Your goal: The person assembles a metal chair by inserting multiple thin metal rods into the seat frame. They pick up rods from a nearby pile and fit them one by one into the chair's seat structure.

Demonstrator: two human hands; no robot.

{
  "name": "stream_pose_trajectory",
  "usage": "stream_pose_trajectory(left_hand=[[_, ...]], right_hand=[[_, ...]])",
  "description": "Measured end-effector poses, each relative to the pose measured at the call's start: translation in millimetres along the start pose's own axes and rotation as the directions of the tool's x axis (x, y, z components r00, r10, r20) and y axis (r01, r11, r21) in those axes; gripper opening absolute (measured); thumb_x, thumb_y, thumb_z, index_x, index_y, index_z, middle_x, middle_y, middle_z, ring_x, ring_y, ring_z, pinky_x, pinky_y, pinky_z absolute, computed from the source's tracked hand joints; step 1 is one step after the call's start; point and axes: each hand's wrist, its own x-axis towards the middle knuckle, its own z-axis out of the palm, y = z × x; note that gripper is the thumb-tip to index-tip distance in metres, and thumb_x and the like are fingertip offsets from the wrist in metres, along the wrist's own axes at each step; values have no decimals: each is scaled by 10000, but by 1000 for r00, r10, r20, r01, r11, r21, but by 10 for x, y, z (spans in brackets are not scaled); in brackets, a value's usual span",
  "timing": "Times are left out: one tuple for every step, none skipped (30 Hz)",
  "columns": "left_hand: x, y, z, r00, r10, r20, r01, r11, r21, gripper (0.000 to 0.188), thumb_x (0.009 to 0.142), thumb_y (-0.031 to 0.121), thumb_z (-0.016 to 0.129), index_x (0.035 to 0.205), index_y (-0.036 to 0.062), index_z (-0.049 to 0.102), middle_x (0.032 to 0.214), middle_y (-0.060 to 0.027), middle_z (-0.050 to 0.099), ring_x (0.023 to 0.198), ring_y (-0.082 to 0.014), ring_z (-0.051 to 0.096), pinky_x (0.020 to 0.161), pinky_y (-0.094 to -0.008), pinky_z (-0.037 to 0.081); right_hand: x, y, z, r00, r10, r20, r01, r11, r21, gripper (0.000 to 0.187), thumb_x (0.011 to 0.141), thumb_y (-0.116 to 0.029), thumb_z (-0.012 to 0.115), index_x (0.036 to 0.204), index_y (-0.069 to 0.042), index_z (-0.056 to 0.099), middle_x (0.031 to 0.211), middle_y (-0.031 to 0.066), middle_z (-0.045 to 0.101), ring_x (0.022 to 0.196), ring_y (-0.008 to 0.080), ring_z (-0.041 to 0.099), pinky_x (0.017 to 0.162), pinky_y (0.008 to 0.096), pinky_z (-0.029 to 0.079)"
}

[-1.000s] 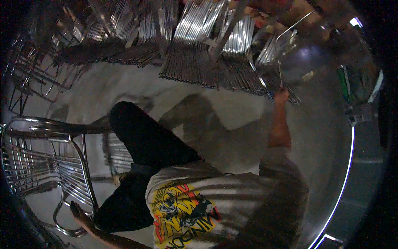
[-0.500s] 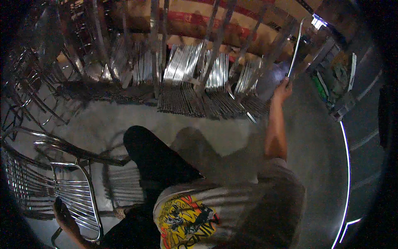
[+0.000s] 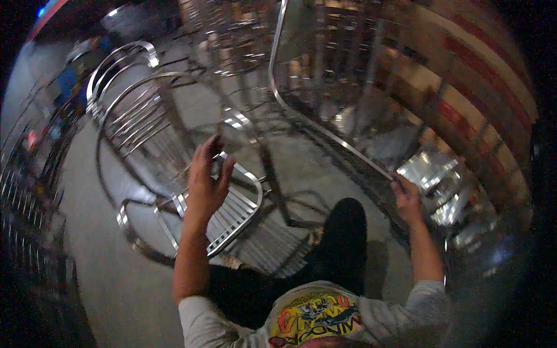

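A long, bent metal rod (image 3: 331, 134) is gripped at its near end by my right hand (image 3: 408, 200), fingers closed around it. From there it slopes away to the left, then bends upward near its far part. My left hand (image 3: 210, 174) is raised with fingers apart and nothing visible in it. Below and behind that hand stands a shiny metal chair (image 3: 235, 219) with a slatted seat, a slatted back and curved tubular arms. The hand and forearm hide part of the seat and frame.
Bundles of shiny metal pieces (image 3: 429, 168) lie at the right, beside upright bars and stacked brown cartons with red stripes (image 3: 458, 119). More metal frames (image 3: 26, 203) stand along the left edge. My bent knee (image 3: 348, 217) is between the chair and the bundles.
The view has swung left toward the chair. My left hand, earlier down by the chair's seat, is now raised in front of it. My right hand keeps hold of the rod, now slanted leftward.
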Motion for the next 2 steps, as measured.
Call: stream_pose_trajectory(left_hand=[[116, -83, 15, 997, -48, -54, 46, 998, -41, 538, 901, 173, 659, 1373, 41, 437, 1226, -190, 561, 1095, -317, 581, 964, -382, 446], [-16, -145, -145, 994, -48, -97, 48, 999, -5, 538, 901, 173, 659, 1373, 41, 437, 1226, -190, 561, 1095, -317, 581, 964, -382, 446]], right_hand=[[113, 2, 208, 987, -28, 159, 33, 999, -30, 493, 908, -313, 661, 1311, -47, 564, 1204, 126, 630, 1093, 165, 579, 959, 303, 438], [229, 5, 371, 960, -37, 276, 57, 996, -65, 493, 908, -313, 661, 1311, -47, 564, 1204, 126, 630, 1093, 165, 579, 959, 303, 438]])
